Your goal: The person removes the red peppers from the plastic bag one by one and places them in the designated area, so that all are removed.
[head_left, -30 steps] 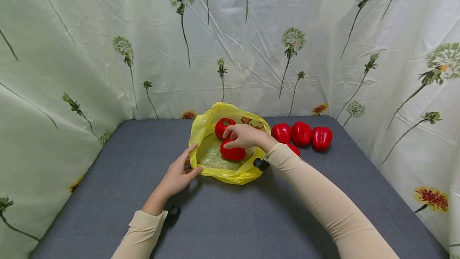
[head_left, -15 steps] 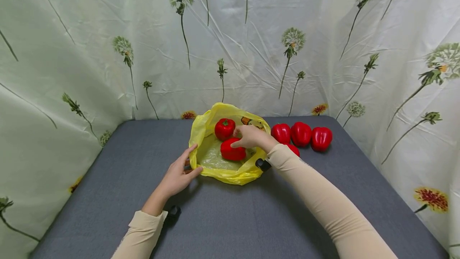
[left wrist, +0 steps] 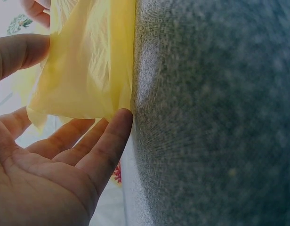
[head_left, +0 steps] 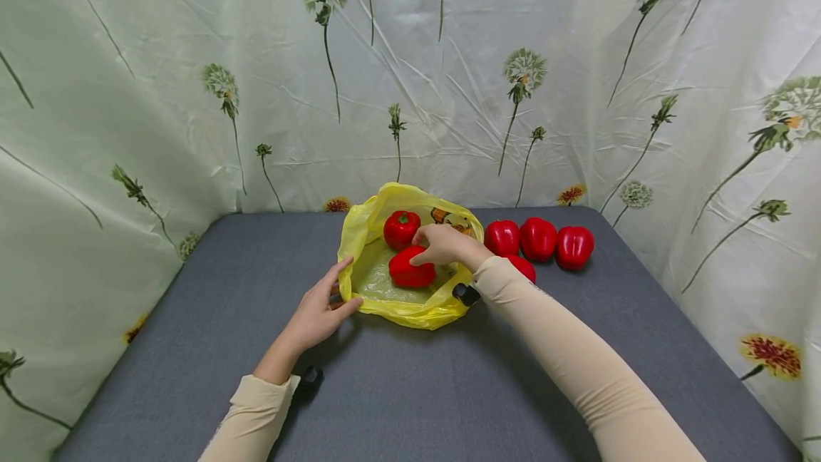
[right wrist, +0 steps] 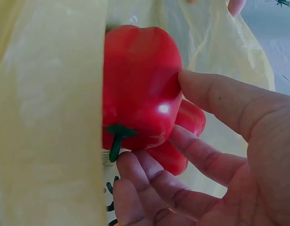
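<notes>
In the head view a yellow plastic bag (head_left: 368, 307) stands with its mouth wide and two red bell peppers inside. One bell pepper (head_left: 402, 229) sits upright at the back; the other bell pepper (head_left: 412, 267) lies in front of it. My right hand (head_left: 445, 242) reaches into the bag over the right rim. Its thumb and fingertips touch one side of the front pepper, loosely bent rather than wrapped round it; the right wrist view shows the pepper's green stem (right wrist: 117, 141). My left hand (head_left: 318, 312) rests against the bag's left edge, thumb and fingers spread and fairly straight.
Right of the bag stand several more red bell peppers (head_left: 537, 239), one (head_left: 522, 269) partly hidden by the right arm. A grey cloth (head_left: 256, 262) covers the table. Behind it hangs a white curtain (head_left: 410, 77) with dandelion prints.
My right hand first drew back a little to the right, then came left again, and the front pepper has shifted slightly left inside the bag. The left hand and the bag look unmoved.
</notes>
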A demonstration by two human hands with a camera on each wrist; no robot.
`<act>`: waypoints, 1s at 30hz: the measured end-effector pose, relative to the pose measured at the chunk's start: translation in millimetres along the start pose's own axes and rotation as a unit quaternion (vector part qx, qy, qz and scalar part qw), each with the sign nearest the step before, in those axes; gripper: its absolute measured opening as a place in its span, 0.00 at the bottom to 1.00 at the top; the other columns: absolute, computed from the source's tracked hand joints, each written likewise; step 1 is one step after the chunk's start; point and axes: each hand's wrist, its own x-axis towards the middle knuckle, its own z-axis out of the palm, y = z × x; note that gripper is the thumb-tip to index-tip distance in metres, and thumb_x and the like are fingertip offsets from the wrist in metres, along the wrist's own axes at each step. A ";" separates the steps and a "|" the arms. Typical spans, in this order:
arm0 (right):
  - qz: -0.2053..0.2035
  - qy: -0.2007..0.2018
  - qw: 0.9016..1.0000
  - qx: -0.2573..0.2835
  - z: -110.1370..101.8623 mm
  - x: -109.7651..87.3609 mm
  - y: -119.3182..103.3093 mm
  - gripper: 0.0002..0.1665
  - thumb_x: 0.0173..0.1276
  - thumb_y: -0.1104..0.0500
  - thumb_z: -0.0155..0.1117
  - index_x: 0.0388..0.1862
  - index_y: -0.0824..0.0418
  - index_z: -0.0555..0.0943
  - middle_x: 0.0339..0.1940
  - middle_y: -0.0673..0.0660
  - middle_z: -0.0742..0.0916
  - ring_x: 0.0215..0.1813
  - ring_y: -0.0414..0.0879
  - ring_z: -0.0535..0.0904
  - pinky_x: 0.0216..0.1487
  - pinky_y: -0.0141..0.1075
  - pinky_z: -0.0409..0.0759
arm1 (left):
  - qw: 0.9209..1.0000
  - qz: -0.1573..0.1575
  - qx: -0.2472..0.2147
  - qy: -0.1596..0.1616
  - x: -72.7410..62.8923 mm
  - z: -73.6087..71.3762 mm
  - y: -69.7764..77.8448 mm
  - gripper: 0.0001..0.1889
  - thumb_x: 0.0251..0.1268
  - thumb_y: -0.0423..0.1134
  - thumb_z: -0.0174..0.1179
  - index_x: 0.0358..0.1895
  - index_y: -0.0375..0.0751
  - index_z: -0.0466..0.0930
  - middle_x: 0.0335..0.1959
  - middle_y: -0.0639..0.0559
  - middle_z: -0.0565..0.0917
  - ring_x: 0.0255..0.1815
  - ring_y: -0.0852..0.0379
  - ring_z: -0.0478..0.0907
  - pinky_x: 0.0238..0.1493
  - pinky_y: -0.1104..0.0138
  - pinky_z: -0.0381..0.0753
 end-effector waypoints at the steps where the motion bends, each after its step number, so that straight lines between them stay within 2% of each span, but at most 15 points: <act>1: -0.002 -0.001 1.000 0.001 0.2 0.1 -0.1 0.29 0.74 0.49 0.73 0.67 0.62 0.81 0.64 0.59 0.87 0.57 0.50 0.80 0.61 0.41 0.83 | 1.000 -0.001 0.000 0.000 0.1 0.0 0.1 0.41 0.79 0.41 0.67 0.87 0.47 0.55 0.84 0.31 0.63 0.73 0.29 0.77 0.64 0.45 0.87; 11: -0.019 -0.013 1.000 0.017 0.2 0.8 -2.4 0.28 0.76 0.53 0.71 0.71 0.60 0.81 0.68 0.61 0.85 0.71 0.56 0.80 0.73 0.47 0.80 | 1.000 -0.004 0.003 -0.001 0.8 0.3 0.6 0.42 0.78 0.41 0.67 0.87 0.47 0.55 0.84 0.31 0.63 0.72 0.29 0.77 0.63 0.46 0.88; 16: -0.057 -0.026 0.997 0.034 0.8 2.6 -1.2 0.26 0.75 0.62 0.66 0.71 0.59 0.81 0.71 0.64 0.84 0.74 0.57 0.78 0.74 0.47 0.80 | 1.000 -0.007 0.001 -0.002 0.8 0.7 0.7 0.41 0.78 0.41 0.67 0.87 0.47 0.55 0.83 0.31 0.64 0.72 0.29 0.78 0.63 0.46 0.88; 19: -0.070 -0.026 0.997 0.034 0.4 3.8 0.0 0.27 0.74 0.63 0.65 0.71 0.59 0.80 0.72 0.64 0.83 0.74 0.57 0.78 0.74 0.47 0.79 | 1.000 -0.008 0.001 -0.002 0.7 1.0 1.0 0.41 0.78 0.41 0.67 0.87 0.48 0.56 0.84 0.31 0.63 0.72 0.29 0.78 0.64 0.46 0.88; 23: -0.041 -0.009 0.999 0.017 -3.8 3.7 0.9 0.26 0.77 0.55 0.67 0.70 0.60 0.77 0.68 0.62 0.84 0.66 0.54 0.80 0.67 0.45 0.82 | 1.000 -0.008 0.004 -0.003 0.4 0.9 1.4 0.41 0.78 0.42 0.67 0.87 0.48 0.55 0.84 0.31 0.63 0.73 0.29 0.77 0.64 0.46 0.87; 25: -0.014 -0.002 1.000 0.008 -7.9 2.8 0.7 0.26 0.77 0.50 0.68 0.68 0.61 0.76 0.63 0.60 0.84 0.58 0.51 0.80 0.58 0.41 0.82 | 1.000 -0.008 0.006 -0.003 0.2 0.7 1.5 0.41 0.79 0.42 0.67 0.87 0.48 0.55 0.84 0.31 0.63 0.73 0.29 0.77 0.64 0.45 0.87; 27: 0.017 -0.010 1.000 0.009 -11.9 2.0 0.2 0.26 0.78 0.47 0.69 0.63 0.61 0.75 0.54 0.58 0.84 0.46 0.48 0.80 0.47 0.37 0.81 | 1.000 -0.008 0.006 -0.003 0.1 0.4 1.5 0.41 0.79 0.42 0.66 0.87 0.49 0.55 0.84 0.32 0.63 0.73 0.29 0.77 0.64 0.45 0.87; 30: 0.064 -0.037 0.997 0.004 -16.6 0.4 -1.3 0.23 0.77 0.43 0.69 0.50 0.59 0.73 0.39 0.53 0.80 0.32 0.44 0.77 0.36 0.32 0.81 | 1.000 -0.009 0.007 -0.003 0.0 0.2 1.3 0.41 0.79 0.42 0.66 0.87 0.49 0.55 0.84 0.32 0.63 0.73 0.29 0.77 0.64 0.45 0.87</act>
